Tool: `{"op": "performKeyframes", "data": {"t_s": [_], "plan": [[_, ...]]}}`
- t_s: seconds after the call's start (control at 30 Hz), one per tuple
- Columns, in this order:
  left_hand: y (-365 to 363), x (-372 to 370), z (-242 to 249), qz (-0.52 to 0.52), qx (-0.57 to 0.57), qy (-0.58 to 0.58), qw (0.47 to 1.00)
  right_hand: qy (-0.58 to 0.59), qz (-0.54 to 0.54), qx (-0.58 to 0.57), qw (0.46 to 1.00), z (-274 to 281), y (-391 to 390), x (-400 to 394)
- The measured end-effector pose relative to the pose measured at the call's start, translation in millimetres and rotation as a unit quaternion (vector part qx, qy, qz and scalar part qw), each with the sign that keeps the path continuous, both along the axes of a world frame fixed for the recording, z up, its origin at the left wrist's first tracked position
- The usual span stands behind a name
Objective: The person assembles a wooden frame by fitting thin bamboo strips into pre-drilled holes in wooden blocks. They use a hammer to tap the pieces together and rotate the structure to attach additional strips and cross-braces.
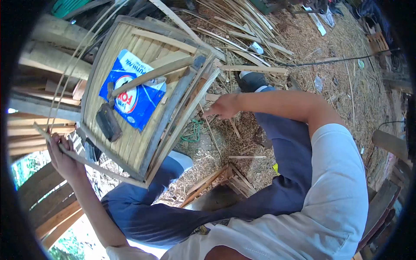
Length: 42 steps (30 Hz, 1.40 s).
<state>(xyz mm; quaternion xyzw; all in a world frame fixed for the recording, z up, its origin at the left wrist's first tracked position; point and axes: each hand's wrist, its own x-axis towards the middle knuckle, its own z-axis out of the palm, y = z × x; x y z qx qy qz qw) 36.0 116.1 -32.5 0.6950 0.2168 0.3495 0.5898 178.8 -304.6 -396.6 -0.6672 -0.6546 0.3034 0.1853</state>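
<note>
My left hand is closed around a thin wooden strip, which slants along the near left edge of a slatted wooden seat frame. To the right of the frame, above the ground, is my right hand, with its fingers drawn together. Anything between them is too small to make out. A hammer with a wooden handle lies across a blue plastic packet on the slats. Beside the packet rests a dark block.
Wood strips lie heaped at the back. A white cup lies among them. Green cord is on the shavings-covered ground between my legs. A wooden box-like frame stands near my lap. Planks are at the left.
</note>
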Motion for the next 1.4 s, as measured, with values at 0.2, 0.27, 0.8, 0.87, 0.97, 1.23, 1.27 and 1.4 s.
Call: {"op": "performKeyframes", "data": {"t_s": [0.2,0.27,0.8,0.87,0.97,1.23,1.27,1.4], "plan": [[-25,5,14,-0.033,-0.032,-0.006,0.999,-0.012,-0.048,-0.1,0.994,-29,39,-41],[-26,5,20,-0.032,-0.041,-0.017,0.999,-0.045,-0.03,-0.072,0.996,-67,41,-39],[-113,-15,63,-0.15,-0.051,-0.127,0.979,-0.113,-0.144,-0.063,0.981,303,-90,-54],[-122,-17,66,-0.166,-0.06,-0.144,0.974,-0.109,-0.213,-0.086,0.967,339,-108,-69],[-131,-18,67,-0.177,-0.038,-0.164,0.97,-0.126,-0.315,-0.041,0.94,404,-131,-102],[-149,-27,101,-0.2,-0.003,-0.255,0.946,-0.326,-0.412,0.214,0.824,527,-133,-150],[-150,-27,107,-0.194,-0.008,-0.267,0.944,-0.384,-0.379,0.236,0.808,537,-123,-145],[-133,-23,127,-0.225,-0.009,-0.324,0.919,-0.21,-0.412,0.366,0.807,540,-71,-107]]}}
